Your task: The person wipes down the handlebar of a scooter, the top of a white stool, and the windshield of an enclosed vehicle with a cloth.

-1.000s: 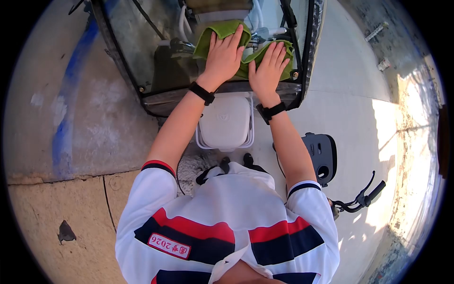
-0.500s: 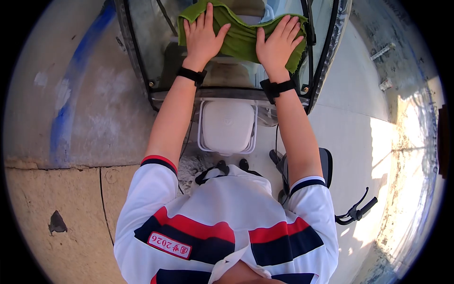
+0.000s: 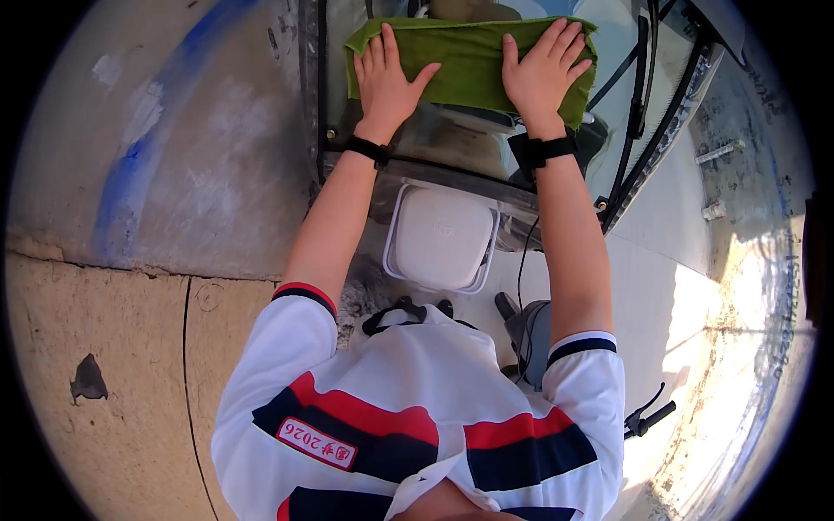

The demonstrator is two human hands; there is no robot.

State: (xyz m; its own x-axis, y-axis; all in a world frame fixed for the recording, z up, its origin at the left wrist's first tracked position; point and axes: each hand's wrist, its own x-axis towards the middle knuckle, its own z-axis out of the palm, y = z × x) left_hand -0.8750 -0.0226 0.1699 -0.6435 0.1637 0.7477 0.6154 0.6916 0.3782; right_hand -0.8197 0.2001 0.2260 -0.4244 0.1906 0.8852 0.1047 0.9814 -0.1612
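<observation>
A green cloth (image 3: 460, 65) lies spread over the glass of a windshield (image 3: 460, 143), its upper edge almost straight. On the cloth's left end my left hand (image 3: 387, 87) rests palm down, fingers stretched out and thumb apart. My right hand (image 3: 543, 78) lies flat on the right end, its fingers spread. Neither hand is closed round the fabric. Black bands circle both wrists. The glass shows through above and below the cloth.
Below the windshield frame stands a white lidded bin (image 3: 443, 239). A black wiper arm (image 3: 638, 95) crosses the glass at right. A handlebar grip (image 3: 651, 419) is beyond my right arm. A wall with a blue stripe (image 3: 139, 165) rises at left.
The cloth has gone from wrinkled, with a sagging upper edge, to flatter and straighter. Both hands remain on it, slightly farther apart. The view has turned, so the windshield appears farther right and tilted.
</observation>
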